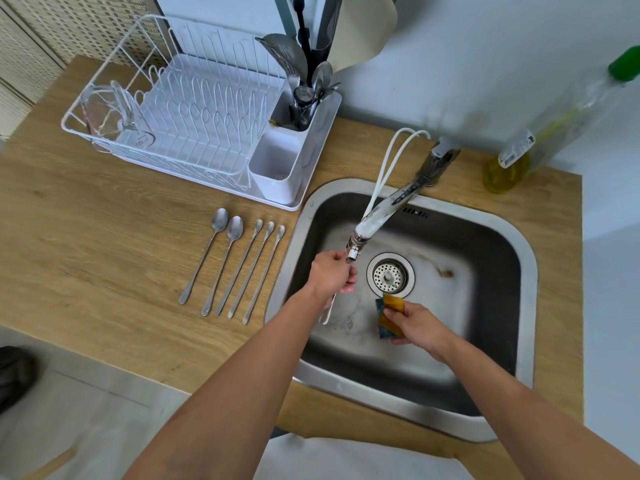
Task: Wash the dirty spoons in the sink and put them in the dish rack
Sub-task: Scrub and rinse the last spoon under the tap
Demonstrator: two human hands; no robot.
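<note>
Over the steel sink (516, 237), my left hand (330, 273) grips a spoon (327, 311) right under the faucet nozzle (353, 252); the spoon's end sticks out below my wrist. My right hand (415, 325) pinches a yellow and green sponge (389, 315) just below the drain (389, 275). Several long-handled spoons (239, 268) lie in a row on the wooden counter left of the sink. The white dish rack (194, 116) stands behind them, with a cutlery holder (294, 147) on its right side.
A clear measuring cup (114, 112) lies in the rack's left end. Utensils (304, 84) stand in the holder's rear compartment. A bottle of yellow dish soap (540, 136) with a green cap stands at the back right of the sink. The counter edge runs along the front.
</note>
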